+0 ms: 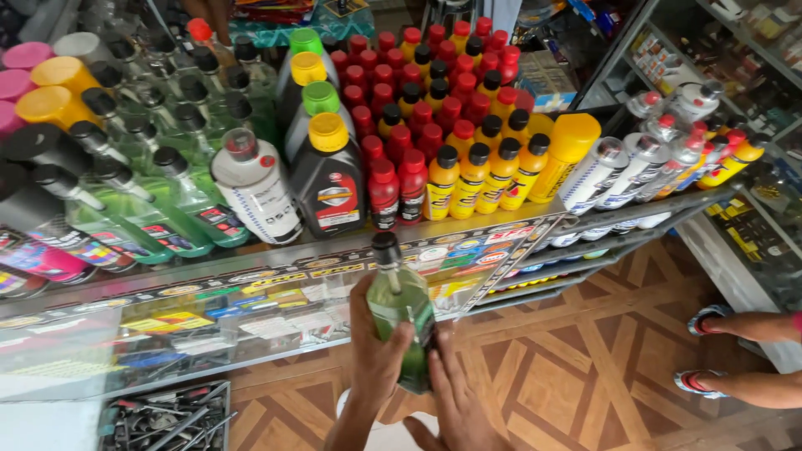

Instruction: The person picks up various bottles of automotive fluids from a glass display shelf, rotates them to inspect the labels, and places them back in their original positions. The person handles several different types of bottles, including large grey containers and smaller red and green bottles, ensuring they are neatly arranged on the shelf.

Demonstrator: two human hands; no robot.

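A clear bottle of green liquid (pixel 401 305) with a black cap is upright in front of a glass counter, held between both my hands. My left hand (pixel 376 355) wraps its left side, thumb across the front. My right hand (pixel 455 401) presses flat against its lower right side. On the counter just behind stand rows of the same green bottles (pixel 159 209), a white bottle (pixel 255 188), a black bottle with a yellow cap (pixel 328 175), small red bottles (pixel 397 188) and yellow bottles (pixel 472 179).
The glass counter edge (pixel 251 267) runs across, with sticker-covered shelves below. Silver spray cans (pixel 635 163) lie at the right end. A tray of metal tools (pixel 167 418) sits low left. Another person's feet in sandals (pixel 710 351) stand on the patterned wood floor at right.
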